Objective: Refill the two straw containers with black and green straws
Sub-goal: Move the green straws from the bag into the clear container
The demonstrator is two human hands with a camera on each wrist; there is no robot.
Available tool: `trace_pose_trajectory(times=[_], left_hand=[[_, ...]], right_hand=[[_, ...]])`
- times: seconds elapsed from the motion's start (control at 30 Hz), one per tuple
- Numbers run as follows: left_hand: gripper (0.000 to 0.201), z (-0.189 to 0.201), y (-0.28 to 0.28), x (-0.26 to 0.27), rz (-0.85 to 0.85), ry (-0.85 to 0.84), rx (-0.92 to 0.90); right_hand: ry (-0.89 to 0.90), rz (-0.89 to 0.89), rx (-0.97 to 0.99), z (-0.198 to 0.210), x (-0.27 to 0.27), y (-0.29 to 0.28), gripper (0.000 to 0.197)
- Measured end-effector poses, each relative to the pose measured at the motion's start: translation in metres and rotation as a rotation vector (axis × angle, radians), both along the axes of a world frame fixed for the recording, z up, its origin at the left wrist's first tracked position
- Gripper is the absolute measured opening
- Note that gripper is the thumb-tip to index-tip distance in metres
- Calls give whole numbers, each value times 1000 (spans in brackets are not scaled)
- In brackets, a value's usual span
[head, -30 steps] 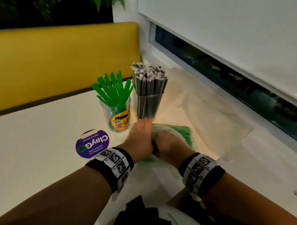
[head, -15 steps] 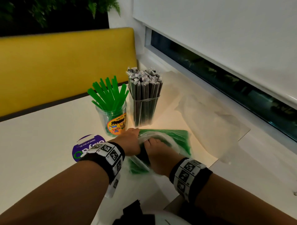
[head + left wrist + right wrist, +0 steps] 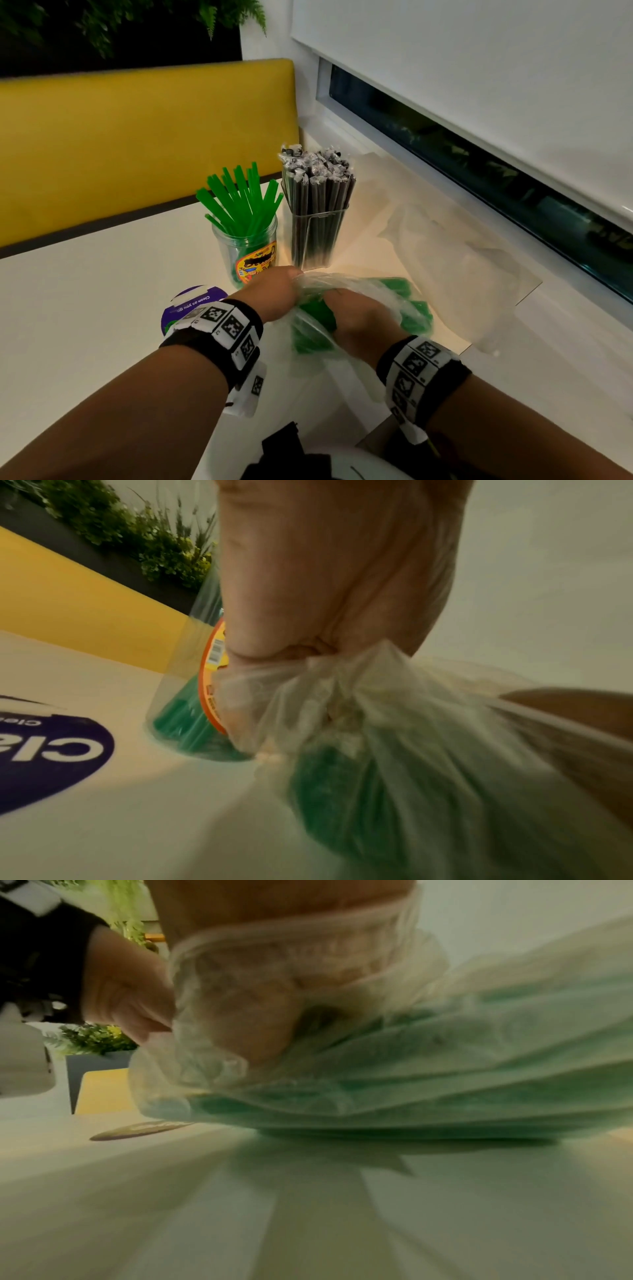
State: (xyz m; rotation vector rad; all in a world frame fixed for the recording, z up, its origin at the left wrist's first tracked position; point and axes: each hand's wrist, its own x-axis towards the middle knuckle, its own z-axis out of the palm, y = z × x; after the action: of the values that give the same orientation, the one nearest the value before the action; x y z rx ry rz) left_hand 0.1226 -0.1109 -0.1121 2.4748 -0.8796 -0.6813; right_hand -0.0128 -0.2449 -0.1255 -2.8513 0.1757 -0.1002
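A clear jar holds several green straws. Right of it a clear holder is packed with wrapped black straws. In front lies a clear plastic bag with green straws inside. My left hand grips the bunched mouth of the bag, close to the jar. My right hand is inside the bag. In the right wrist view, through the film, the thumb of my right hand lies on the green straws. Its fingers are hidden.
An empty clear bag lies crumpled at the right by the window sill. A purple round sticker is on the white table by my left wrist. A yellow bench back runs behind. A white and black object sits at the near edge.
My left hand has shifted left and pulled the bag's mouth up and open. My right hand has gone deeper into the bag onto the green straws.
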Motion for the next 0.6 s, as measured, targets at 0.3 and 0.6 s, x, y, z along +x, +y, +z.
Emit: trace_pose_trajectory(times=[0.3,0.6], left_hand=[[32,12,9,4,-149,13,33],[37,38,17,2,-365,55,108]], right_hand=[[148,-89,220,15,-1,-6,20],[177,-73,221,43,13,-8,15]])
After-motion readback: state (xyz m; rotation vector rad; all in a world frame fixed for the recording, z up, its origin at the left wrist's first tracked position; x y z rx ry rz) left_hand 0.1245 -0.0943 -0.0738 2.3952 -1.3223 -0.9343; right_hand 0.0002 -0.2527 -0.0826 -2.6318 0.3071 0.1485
